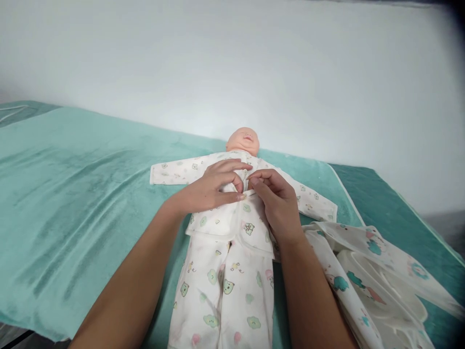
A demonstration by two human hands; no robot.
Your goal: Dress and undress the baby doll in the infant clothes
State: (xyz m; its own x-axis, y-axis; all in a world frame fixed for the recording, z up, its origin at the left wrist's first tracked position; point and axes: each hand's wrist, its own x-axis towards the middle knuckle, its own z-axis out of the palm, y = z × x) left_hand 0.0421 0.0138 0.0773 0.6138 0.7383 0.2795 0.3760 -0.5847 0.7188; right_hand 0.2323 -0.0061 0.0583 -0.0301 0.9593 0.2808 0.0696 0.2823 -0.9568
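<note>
A baby doll lies on its back, dressed in a white printed jacket and matching trousers. Both sleeves stretch out to the sides. At the jacket's front opening, over the chest, my left hand pinches the cloth edge between thumb and index finger, its other fingers lying across the chest. Close beside it, my right hand is closed on the other side of the same front edge. A small fastener shows near my left thumb; whether it is fastened I cannot tell.
Another white garment with teal prints lies crumpled to the right of the doll. Beneath everything spreads a light teal blanket, with a darker teal cover at the right. A pale wall stands behind the bed.
</note>
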